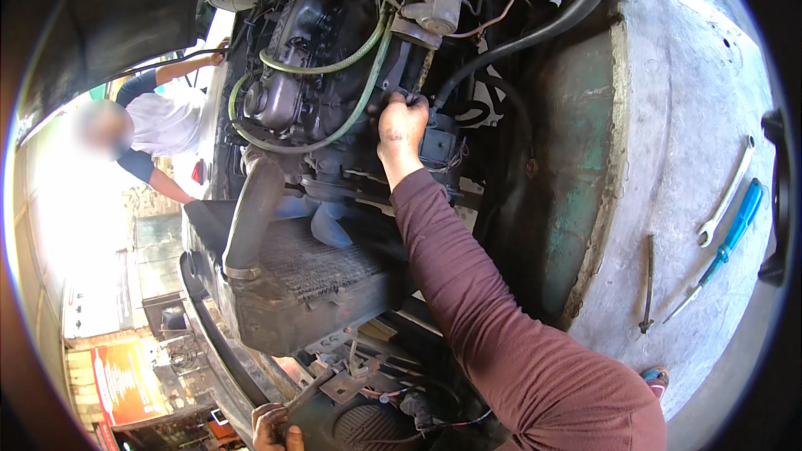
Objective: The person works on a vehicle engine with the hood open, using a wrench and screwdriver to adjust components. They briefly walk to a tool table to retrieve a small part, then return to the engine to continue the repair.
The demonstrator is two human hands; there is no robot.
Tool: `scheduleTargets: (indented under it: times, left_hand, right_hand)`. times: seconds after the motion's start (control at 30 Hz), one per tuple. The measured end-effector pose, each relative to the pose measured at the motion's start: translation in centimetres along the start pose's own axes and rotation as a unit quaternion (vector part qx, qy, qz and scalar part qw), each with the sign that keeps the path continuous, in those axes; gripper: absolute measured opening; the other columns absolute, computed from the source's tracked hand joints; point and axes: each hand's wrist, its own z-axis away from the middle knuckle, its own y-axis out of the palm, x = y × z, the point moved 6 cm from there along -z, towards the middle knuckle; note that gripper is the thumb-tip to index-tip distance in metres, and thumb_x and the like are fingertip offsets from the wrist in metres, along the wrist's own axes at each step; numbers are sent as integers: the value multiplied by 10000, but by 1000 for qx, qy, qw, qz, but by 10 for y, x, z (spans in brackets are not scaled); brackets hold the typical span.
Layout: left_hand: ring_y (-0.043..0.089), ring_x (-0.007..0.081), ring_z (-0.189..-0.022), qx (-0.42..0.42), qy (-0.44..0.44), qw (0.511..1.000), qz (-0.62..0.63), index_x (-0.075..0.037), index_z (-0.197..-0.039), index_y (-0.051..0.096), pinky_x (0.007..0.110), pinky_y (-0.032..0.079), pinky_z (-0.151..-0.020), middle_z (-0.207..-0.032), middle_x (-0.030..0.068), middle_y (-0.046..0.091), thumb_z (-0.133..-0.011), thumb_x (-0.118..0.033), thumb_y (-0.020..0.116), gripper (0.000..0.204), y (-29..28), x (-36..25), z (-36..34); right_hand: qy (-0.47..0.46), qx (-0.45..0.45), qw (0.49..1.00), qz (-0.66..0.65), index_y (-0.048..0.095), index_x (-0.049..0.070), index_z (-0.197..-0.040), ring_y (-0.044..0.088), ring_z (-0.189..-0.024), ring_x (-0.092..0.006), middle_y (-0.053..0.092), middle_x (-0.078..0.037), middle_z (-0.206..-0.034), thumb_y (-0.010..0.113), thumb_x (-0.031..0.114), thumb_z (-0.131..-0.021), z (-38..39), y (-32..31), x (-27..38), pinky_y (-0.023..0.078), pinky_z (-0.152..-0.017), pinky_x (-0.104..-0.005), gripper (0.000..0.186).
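the right hand [403, 125] is sunk into the gap just right of the engine [292, 67], its sleeved arm coming up from below and to the right of the engine. its fingers are curled in, thumb close to the forefinger, so the hand looks nearly closed; what it has hold of, if anything, cannot be told, since the fingertips are dark and hidden. the part nearest that grip is a boxy metal part [438, 146], right of the engine and just beside the hand; whether the two touch is unclear.

the left hand [274, 430] is well below the engine, at the lower edge of the view, fingers bent by the end of a metal bar [311, 387]; whether it grips the bar or only leans there cannot be told.

green hoses [355, 119] loop across the engine's right side, and the radiator [334, 271] sits below the engine. a wrench [728, 192], a screwdriver [738, 221] and a thin rod [649, 284] lie on the fender [693, 92], well to the right of the engine. a co-worker [167, 121] leans in from the engine's left.

the step in hand seems to be close finger work beside the engine, largely by feel; the next move would call for a sure fingertip hold and care around the hoses
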Motion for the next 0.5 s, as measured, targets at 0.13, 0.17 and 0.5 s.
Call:
scheduleTargets:
  times: [0.13, 0.17, 0.5]
  left_hand:
    - [607, 187, -1052, -9, 1, 1000, 4, 46, -1222, 639, 324, 501, -923, -1224, 113, 654, -932, -124, 709, 344, 1, -2, 0]
    - [606, 187, -1055, -12, 0, 1000, 9, 45, -1223, 638, 326, 500, -926, -1228, 113, 652, -931, -130, 713, 348, 1, -2, 0]
    - [613, 188, -1036, 2, 6, 1000, -10, 47, -1199, 653, 317, 504, -910, -1211, 113, 660, -926, -170, 739, 359, 3, -11, -4]
  right_hand:
    - [19, -11, 1000, 16, 545, 12, -994, 581, -599, -170, 628, -81, -796, 591, 27, -895, 1, -2, 0, 489, -567, -337, 109]
    - [-29, -29, 997, 62, 550, 6, -979, 582, -623, -182, 627, -81, -790, 605, 26, -890, -2, -3, 4, 493, -603, -342, 107]
    - [-148, -12, 976, 160, 676, -38, -877, 589, -711, -147, 673, -65, -747, 714, 81, -892, 5, -3, 15, 490, -702, -325, 126]
